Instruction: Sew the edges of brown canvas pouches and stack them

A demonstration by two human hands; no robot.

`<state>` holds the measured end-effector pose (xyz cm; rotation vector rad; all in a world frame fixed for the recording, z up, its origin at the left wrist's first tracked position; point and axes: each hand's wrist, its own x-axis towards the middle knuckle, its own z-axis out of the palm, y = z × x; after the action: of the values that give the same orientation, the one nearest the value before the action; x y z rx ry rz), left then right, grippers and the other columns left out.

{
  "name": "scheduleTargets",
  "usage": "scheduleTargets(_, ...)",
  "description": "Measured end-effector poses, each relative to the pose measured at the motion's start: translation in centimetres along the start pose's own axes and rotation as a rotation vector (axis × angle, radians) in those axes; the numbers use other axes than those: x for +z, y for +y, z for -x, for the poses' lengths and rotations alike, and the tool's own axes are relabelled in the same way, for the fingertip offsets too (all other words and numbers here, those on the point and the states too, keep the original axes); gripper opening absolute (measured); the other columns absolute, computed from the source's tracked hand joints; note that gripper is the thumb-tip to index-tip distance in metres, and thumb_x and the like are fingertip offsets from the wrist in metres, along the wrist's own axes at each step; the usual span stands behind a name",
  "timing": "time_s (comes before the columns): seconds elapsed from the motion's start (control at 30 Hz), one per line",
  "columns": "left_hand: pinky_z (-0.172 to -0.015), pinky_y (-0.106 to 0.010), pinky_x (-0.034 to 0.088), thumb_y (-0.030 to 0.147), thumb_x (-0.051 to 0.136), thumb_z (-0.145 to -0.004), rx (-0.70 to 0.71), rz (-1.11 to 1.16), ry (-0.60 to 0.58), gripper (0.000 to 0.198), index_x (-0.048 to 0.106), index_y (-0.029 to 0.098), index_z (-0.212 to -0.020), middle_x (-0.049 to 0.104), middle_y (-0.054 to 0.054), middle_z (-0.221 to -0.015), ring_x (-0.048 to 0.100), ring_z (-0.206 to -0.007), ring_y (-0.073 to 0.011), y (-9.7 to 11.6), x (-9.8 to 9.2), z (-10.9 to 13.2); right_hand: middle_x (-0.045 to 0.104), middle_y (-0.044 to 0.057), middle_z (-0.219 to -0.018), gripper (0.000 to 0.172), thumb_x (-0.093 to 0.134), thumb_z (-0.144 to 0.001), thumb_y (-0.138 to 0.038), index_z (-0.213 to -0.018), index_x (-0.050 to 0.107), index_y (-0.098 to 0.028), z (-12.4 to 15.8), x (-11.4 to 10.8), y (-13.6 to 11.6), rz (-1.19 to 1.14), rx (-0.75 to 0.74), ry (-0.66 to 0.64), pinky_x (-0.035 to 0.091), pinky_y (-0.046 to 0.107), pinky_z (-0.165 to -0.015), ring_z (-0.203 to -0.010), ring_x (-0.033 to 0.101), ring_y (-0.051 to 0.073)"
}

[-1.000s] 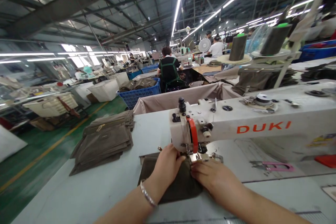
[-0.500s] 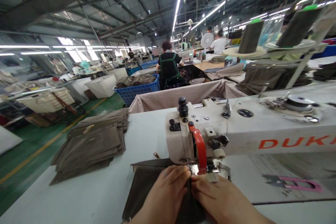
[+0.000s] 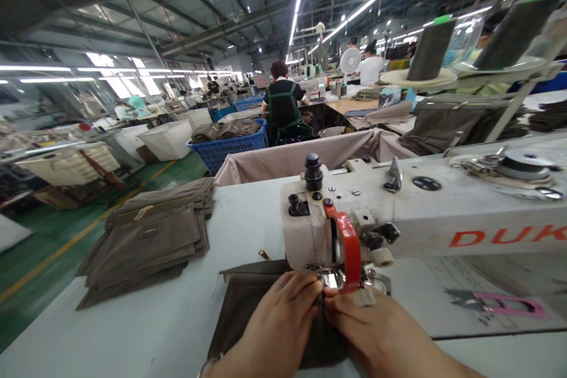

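Observation:
My left hand (image 3: 277, 325) and my right hand (image 3: 376, 331) lie side by side on a dark olive fabric piece (image 3: 241, 307), fingers flat and pressing it to the table just in front of the needle of the white DUKI sewing machine (image 3: 398, 218). The fingertips of both hands meet under the machine's red guard (image 3: 349, 248). The cloth runs under the presser foot, and part of it is hidden by my hands.
A stack of olive fabric pieces (image 3: 146, 236) lies at the left of the table. Pink-handled scissors (image 3: 496, 302) rest on the right. Thread cones (image 3: 432, 47) stand behind the machine. A blue basket (image 3: 230, 150) and seated workers (image 3: 283, 106) are beyond.
My head has moved closer and lower, so the machine looks larger. Both hands stay on the fabric at the needle, drawn slightly closer together.

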<state>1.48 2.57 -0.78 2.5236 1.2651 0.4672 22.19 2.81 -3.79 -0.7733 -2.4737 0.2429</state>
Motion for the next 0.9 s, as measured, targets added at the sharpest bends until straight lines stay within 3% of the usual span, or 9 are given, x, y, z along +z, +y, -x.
scheduleTargets(0.27,-0.109,-0.040,0.043,0.007,0.050,-0.089,-0.010,0.114,0.035,0.040,0.058,0.024,-0.125,0.062,-0.003,-0.126,0.055,-0.119,-0.0195,-0.2,-0.2,0.2,0.069,0.007,-0.107,0.032,0.046,-0.087,-0.004,-0.111,0.063,-0.018,-0.1,0.3,-0.1,-0.024,-0.008,0.021,0.051,0.033,-0.092,-0.102,0.063,0.020)
scheduleTargets(0.33,-0.111,-0.041,0.041,0.016,0.061,-0.088,-0.023,0.079,-0.008,0.041,0.055,0.023,-0.128,0.058,-0.004,-0.132,0.052,-0.124,-0.0213,-0.2,-0.4,0.5,0.068,0.006,-0.109,0.035,0.047,-0.084,-0.004,-0.111,0.063,-0.020,-0.2,-1.4,-0.2,-0.023,-0.005,-0.033,0.049,0.039,-0.095,-0.104,0.062,0.022)
scheduleTargets(0.47,-0.107,-0.049,0.045,0.053,0.080,-0.068,0.150,-0.074,-0.033,0.080,0.052,0.012,-0.131,0.053,-0.015,-0.139,0.048,-0.128,-0.0340,-0.2,-0.4,1.6,0.060,0.004,-0.119,0.051,0.050,-0.071,0.001,-0.110,0.061,-0.029,0.6,-6.3,0.7,-0.031,0.191,-0.256,0.045,0.045,-0.098,-0.116,0.052,0.026)
scheduleTargets(0.53,-0.105,-0.044,0.048,0.046,0.072,-0.080,0.268,-0.123,0.015,0.059,0.057,0.010,-0.125,0.060,-0.014,-0.130,0.054,-0.123,-0.0302,0.0,-0.1,2.1,0.057,0.003,-0.122,0.053,0.050,-0.073,0.002,-0.114,0.057,-0.030,1.3,-7.2,1.9,-0.049,0.288,-0.304,0.046,0.041,-0.096,-0.114,0.052,0.023)
scheduleTargets(0.63,-0.105,-0.036,0.048,0.023,0.055,-0.091,0.346,-0.165,0.070,0.032,0.060,0.007,-0.119,0.066,-0.012,-0.123,0.059,-0.119,-0.0249,0.3,0.5,2.4,0.061,0.005,-0.106,0.037,0.060,-0.077,-0.004,-0.106,0.057,-0.025,1.6,-5.6,3.6,-0.009,0.422,-0.236,0.051,0.040,-0.083,-0.096,0.060,0.024)
scheduleTargets(0.7,-0.106,-0.036,0.048,0.013,0.049,-0.088,0.329,-0.155,0.094,0.031,0.060,0.007,-0.117,0.066,-0.012,-0.122,0.059,-0.118,-0.0243,0.6,0.8,2.4,0.062,0.005,-0.088,0.021,0.062,-0.080,-0.009,-0.097,0.057,-0.020,1.3,-3.5,4.1,0.055,0.472,-0.151,0.052,0.040,-0.070,-0.079,0.061,0.024)
scheduleTargets(0.77,-0.105,-0.037,0.049,0.010,0.049,-0.085,0.273,-0.089,0.133,0.032,0.061,0.008,-0.115,0.067,-0.012,-0.120,0.059,-0.117,-0.0237,0.8,0.9,2.5,0.062,0.007,-0.087,0.010,0.061,-0.085,-0.015,-0.094,0.057,-0.018,0.9,-2.0,3.8,0.090,0.474,-0.097,0.052,0.041,-0.068,-0.077,0.061,0.025)
scheduleTargets(0.83,-0.102,-0.037,0.051,0.011,0.051,-0.086,0.186,0.008,0.165,0.030,0.061,0.012,-0.114,0.067,-0.010,-0.118,0.061,-0.114,-0.0221,0.8,0.7,2.5,0.062,0.010,-0.096,0.005,0.056,-0.090,-0.019,-0.095,0.058,-0.018,0.7,-1.7,2.8,0.065,0.383,-0.050,0.051,0.041,-0.073,-0.085,0.060,0.026)
scheduleTargets(0.9,-0.099,-0.033,0.054,0.014,0.051,-0.092,0.088,0.100,0.198,0.028,0.061,0.017,-0.118,0.067,-0.007,-0.119,0.062,-0.111,-0.0189,0.7,0.3,2.6,0.062,0.010,-0.103,0.013,0.050,-0.094,-0.018,-0.103,0.059,-0.018,0.7,-2.2,1.4,-0.027,0.190,-0.039,0.050,0.040,-0.080,-0.095,0.059,0.025)
